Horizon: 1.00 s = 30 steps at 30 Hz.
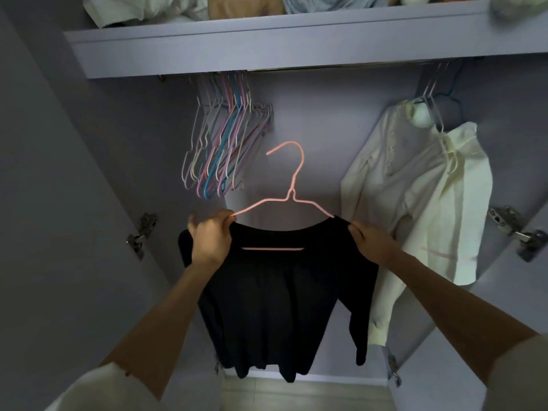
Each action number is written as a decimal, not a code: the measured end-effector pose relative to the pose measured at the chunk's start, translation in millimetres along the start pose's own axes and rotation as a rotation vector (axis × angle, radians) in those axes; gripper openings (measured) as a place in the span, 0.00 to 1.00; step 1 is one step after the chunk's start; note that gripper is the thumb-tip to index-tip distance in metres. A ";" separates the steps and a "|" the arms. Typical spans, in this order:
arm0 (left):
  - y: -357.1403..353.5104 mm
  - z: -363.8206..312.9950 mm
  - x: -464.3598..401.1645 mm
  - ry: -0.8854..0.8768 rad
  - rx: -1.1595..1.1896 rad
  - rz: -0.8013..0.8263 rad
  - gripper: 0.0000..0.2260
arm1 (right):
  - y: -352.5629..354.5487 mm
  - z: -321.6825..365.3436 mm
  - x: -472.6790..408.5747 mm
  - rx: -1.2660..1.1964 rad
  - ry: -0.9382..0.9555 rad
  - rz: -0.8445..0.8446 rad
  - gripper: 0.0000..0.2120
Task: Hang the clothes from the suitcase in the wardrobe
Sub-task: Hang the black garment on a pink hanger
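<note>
Your left hand [211,236] pinched the black top [275,295] and the pink hanger [289,200] at one shoulder; your right hand [372,241] gripped the other shoulder. The garment hung in front of the open wardrobe [311,114], below the rail [326,67]. If you had let go of one side, the wide neckline could have slipped off. The hook could also have caught the empty hangers [221,143].

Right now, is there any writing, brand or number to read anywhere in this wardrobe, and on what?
None can be read.
Black long-sleeved top on the pink wire hanger: no print or label showing.
Cream shirt hanging at right: no text visible.
Folded clothes on the top shelf: nothing legible.
</note>
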<state>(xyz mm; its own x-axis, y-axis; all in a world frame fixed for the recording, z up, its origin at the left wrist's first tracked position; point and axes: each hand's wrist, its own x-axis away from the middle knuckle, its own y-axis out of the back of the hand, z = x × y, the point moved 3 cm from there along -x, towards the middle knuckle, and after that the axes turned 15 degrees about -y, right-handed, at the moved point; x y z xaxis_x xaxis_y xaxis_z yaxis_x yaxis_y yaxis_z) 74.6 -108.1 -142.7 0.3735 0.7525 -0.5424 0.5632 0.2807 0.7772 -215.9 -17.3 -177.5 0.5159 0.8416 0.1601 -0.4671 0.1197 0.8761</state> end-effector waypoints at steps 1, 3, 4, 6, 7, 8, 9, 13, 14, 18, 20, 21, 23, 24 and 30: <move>2.2 2.5 -0.8 0.038 -0.008 -0.010 0.11 | 0.3 -8.5 2.0 0.021 -0.005 -0.007 0.15; 6.7 6.8 -1.7 0.116 -0.011 -0.034 0.11 | 1.6 -20.6 4.9 0.035 -0.024 -0.009 0.12; 7.1 8.0 -1.8 0.141 -0.009 -0.027 0.11 | 2.4 -23.5 6.7 0.041 -0.028 -0.014 0.12; 4.3 5.1 -3.4 0.152 -0.004 0.006 0.11 | 1.9 -27.7 8.6 0.058 -0.046 -0.025 0.12; 2.2 2.5 -4.6 0.157 0.001 0.018 0.11 | 1.2 -28.9 9.3 0.076 -0.058 -0.034 0.12; 0.5 0.7 -5.6 0.164 0.003 0.027 0.10 | 0.0 -30.5 8.5 0.078 -0.071 -0.045 0.13; -1.3 -1.0 -6.4 0.170 0.000 0.038 0.10 | 0.0 -33.7 7.8 0.076 -0.093 -0.051 0.14; -5.1 3.0 -4.4 0.203 0.004 0.058 0.11 | 7.3 -47.7 10.0 -0.001 -0.207 -0.102 0.12; -6.6 3.0 -3.7 0.204 0.016 0.060 0.11 | 9.7 -49.5 11.9 0.001 -0.231 -0.111 0.13; -13.5 -2.0 -2.9 0.193 0.046 0.066 0.10 | 15.6 -37.3 15.8 0.006 -0.217 -0.129 0.21; -16.0 -5.2 -4.8 0.172 0.059 0.065 0.10 | 17.3 -27.1 14.4 -0.004 -0.087 -0.190 0.27; -17.0 -6.8 -6.0 0.159 0.063 0.065 0.10 | 17.6 -23.1 13.8 0.023 -0.014 -0.219 0.27; -18.1 -8.5 -8.2 0.149 0.060 0.055 0.10 | 18.0 -19.3 11.9 0.099 0.054 -0.223 0.19; -18.5 -9.1 -9.0 0.142 0.054 0.058 0.10 | 18.3 -20.0 11.6 0.120 0.045 -0.192 0.15; -37.6 -14.7 -9.7 0.048 -0.066 0.382 0.10 | 10.1 -44.8 18.2 0.130 -0.025 -0.078 0.10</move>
<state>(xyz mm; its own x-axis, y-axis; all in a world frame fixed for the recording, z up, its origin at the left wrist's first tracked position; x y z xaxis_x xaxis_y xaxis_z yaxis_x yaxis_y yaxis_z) 38.9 -117.2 -162.0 0.5114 0.8367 -0.1960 0.3411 0.0117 0.9400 -243.4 22.9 -186.1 0.5652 0.8190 0.0994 -0.3293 0.1135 0.9374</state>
